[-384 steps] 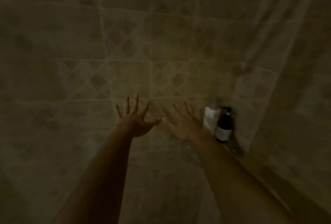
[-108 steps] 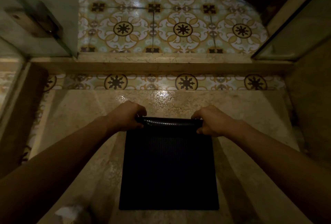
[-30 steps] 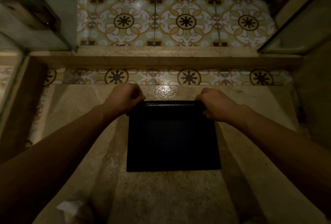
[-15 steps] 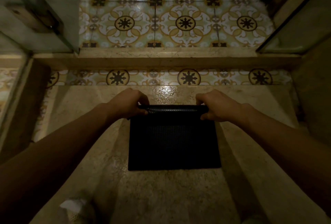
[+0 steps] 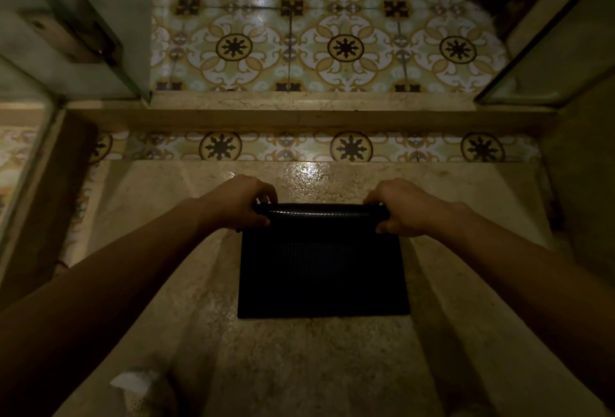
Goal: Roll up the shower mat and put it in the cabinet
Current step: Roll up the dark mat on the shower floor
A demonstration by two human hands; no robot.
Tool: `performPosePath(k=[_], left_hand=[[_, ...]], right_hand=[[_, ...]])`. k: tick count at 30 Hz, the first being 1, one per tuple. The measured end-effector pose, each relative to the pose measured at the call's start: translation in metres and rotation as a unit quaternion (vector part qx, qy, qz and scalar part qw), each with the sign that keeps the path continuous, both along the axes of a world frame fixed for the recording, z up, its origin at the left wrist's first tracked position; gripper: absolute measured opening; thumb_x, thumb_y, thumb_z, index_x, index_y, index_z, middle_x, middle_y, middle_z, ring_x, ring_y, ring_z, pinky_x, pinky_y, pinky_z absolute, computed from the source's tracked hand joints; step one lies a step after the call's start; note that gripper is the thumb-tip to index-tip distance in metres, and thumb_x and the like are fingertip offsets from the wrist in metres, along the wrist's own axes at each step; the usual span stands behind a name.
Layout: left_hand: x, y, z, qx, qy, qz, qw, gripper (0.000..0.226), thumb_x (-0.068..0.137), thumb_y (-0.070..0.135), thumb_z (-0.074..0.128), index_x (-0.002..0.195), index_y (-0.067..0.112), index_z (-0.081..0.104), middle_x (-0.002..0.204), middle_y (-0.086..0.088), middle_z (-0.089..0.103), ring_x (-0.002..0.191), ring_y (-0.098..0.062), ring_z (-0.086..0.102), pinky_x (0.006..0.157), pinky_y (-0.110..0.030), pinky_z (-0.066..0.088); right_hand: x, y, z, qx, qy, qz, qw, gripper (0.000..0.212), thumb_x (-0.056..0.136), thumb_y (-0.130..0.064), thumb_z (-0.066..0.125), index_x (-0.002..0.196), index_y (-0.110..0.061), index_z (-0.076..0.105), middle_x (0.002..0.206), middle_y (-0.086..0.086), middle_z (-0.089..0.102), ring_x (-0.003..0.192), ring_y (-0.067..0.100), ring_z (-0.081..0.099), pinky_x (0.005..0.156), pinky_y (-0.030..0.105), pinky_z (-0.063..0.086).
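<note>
A black textured shower mat lies on the beige stone shower floor, its far end wound into a tight roll. My left hand grips the roll's left end and my right hand grips its right end, fingers curled over the top. The flat part of the mat stretches toward me. No cabinet is in view.
A raised stone threshold crosses ahead, with patterned floor tiles beyond it. Glass panels stand at the left and the right. A pale crumpled object lies on the floor near my left forearm.
The roll at the mat's far end has grown thicker and moved toward me, and the flat part is shorter than 3.6 s ago. Both hands stay on the roll's ends.
</note>
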State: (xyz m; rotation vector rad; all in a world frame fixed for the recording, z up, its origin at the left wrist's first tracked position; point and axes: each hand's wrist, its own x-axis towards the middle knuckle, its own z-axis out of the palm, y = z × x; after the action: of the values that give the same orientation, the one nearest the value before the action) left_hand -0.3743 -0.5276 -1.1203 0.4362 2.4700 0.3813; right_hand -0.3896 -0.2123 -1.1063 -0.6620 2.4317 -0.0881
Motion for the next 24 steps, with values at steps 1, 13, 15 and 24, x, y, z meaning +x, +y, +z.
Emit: performPosePath(k=[1,13,15,24], left_hand=[[0.001,-0.001,0.0,0.0,0.001,-0.003,1.0,0.038,0.077,0.028,0.079,0.112,0.025,0.065,0.113,0.0,0.069,0.093,-0.014,0.065,0.075,-0.025,0.048],[0.014,0.005,-0.01,-0.031,-0.001,-0.022,0.999,0.055,0.072,0.033,0.081,0.121,0.029,0.057,0.109,-0.001,0.054,0.09,-0.012,0.044,0.074,-0.025,0.038],[0.014,0.006,-0.009,-0.03,-0.011,-0.022,0.999,0.054,0.073,0.03,0.08,0.121,0.026,0.057,0.11,-0.002,0.056,0.092,-0.014,0.049,0.074,-0.024,0.038],[0.012,0.009,0.004,-0.018,-0.064,-0.004,0.998,0.042,0.07,0.014,0.083,0.102,0.027,0.058,0.103,0.003,0.065,0.077,-0.006,0.057,0.052,-0.013,0.039]], right_hand=[[0.0,0.0,0.0,0.004,-0.009,-0.002,1.0,0.049,0.074,-0.03,0.08,0.12,-0.021,0.065,0.111,0.004,0.066,0.103,0.023,0.061,0.082,0.034,0.051],[0.01,-0.002,-0.004,0.027,0.003,0.026,0.999,0.059,0.067,-0.039,0.084,0.12,-0.022,0.063,0.112,0.005,0.061,0.103,0.024,0.056,0.082,0.032,0.046],[0.006,0.0,-0.002,0.023,-0.025,0.025,0.999,0.054,0.071,-0.035,0.08,0.12,-0.02,0.064,0.112,0.004,0.064,0.101,0.022,0.059,0.081,0.032,0.048],[0.006,0.005,-0.009,-0.002,-0.053,-0.035,0.998,0.066,0.062,-0.032,0.089,0.121,-0.028,0.061,0.114,-0.003,0.064,0.095,0.014,0.059,0.074,0.026,0.047]])
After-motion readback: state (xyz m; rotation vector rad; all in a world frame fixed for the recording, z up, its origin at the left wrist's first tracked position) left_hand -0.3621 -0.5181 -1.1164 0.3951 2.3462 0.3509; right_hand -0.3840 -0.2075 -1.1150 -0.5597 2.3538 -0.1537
